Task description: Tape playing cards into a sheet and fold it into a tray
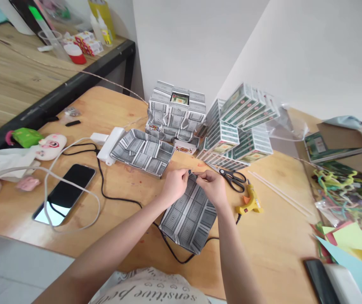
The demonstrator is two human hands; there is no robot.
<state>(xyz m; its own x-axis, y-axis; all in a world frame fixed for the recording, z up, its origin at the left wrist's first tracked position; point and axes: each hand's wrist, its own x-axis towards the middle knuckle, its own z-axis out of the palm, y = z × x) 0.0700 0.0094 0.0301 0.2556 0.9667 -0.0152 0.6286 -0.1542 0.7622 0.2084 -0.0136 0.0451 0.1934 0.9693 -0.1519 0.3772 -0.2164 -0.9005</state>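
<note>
A shallow tray made of grey-patterned playing cards (185, 217) lies on the table right before me. At its far edge, my left hand (177, 184) pinches the rim near the corner. My right hand (210, 184) is closed on the same far rim, close beside the left one. The fingertips almost meet and partly cover that edge. A second card tray (142, 152) sits just beyond, to the left. Behind it stands a larger structure of folded cards (177, 109). Black-handled scissors (233, 179) and a yellow glue gun (249, 200) lie to the right of my right hand.
Stacked green-and-white card boxes (225, 137) stand at the back. A phone (66, 192), looping cables and a white power strip (111, 145) are on the left. Clear glue sticks (280, 192), coloured pipe cleaners (348, 198) and paper sheets (352, 240) occupy the right.
</note>
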